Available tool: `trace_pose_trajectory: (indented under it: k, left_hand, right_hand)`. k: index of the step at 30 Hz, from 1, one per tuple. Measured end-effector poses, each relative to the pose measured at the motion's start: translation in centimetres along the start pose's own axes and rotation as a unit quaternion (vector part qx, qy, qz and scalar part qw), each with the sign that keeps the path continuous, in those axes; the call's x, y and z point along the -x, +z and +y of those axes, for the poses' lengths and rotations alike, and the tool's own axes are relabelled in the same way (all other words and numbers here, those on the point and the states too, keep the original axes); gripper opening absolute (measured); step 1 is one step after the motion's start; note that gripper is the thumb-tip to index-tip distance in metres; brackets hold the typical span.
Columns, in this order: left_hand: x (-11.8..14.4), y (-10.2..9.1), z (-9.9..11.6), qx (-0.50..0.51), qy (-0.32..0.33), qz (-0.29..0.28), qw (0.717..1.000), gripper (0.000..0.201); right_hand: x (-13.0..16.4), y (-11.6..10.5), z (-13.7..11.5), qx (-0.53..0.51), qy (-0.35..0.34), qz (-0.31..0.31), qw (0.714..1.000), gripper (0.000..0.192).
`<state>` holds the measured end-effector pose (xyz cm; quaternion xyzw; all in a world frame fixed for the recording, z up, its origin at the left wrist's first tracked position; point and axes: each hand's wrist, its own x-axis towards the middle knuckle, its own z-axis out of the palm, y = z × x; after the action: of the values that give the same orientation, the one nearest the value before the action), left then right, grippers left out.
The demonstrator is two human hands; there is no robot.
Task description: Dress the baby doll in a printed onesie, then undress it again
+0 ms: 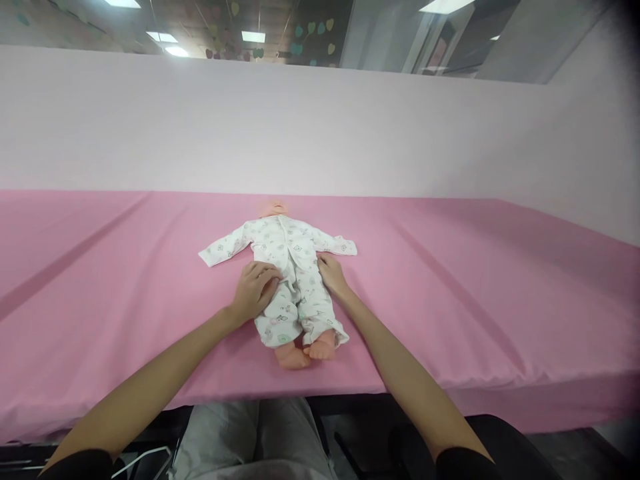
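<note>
Doll on a pink-covered worktop (450, 287), seen from your seat. The doll (294, 357) lies on its back at the middle of the near side, head to the far side, bare feet close to the near edge. It wears a white printed outfit (283, 250), the sleeves spread left and right, the legs gathered in folds. Your left hand (256, 288) rests at the left side of the doll's waist, fingers bent and touching the cloth; whether its grip pinches the fabric you cannot tell. Your right hand (331, 272) lies against the right side of the waist, just below the sleeve, fingers curled; their tips are hidden, so you cannot tell whether this grip is closed on cloth. A white partition (300, 127) stands along the far edge. Your grey trousers (255, 433) show below the near edge.
</note>
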<state>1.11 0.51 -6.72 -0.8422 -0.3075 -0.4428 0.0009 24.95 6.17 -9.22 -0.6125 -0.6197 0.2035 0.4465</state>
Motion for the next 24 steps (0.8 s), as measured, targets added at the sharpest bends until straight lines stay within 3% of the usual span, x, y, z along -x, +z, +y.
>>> trace_pose_trajectory:
  k: [24]
  left_hand:
    - [0.04, -0.01, -0.16, -0.004, 0.001, -0.004, 1.000, 0.017]
  right_hand:
    - [0.05, -0.07, -0.27, 0.007, 0.007, -0.006, 1.000, 0.020]
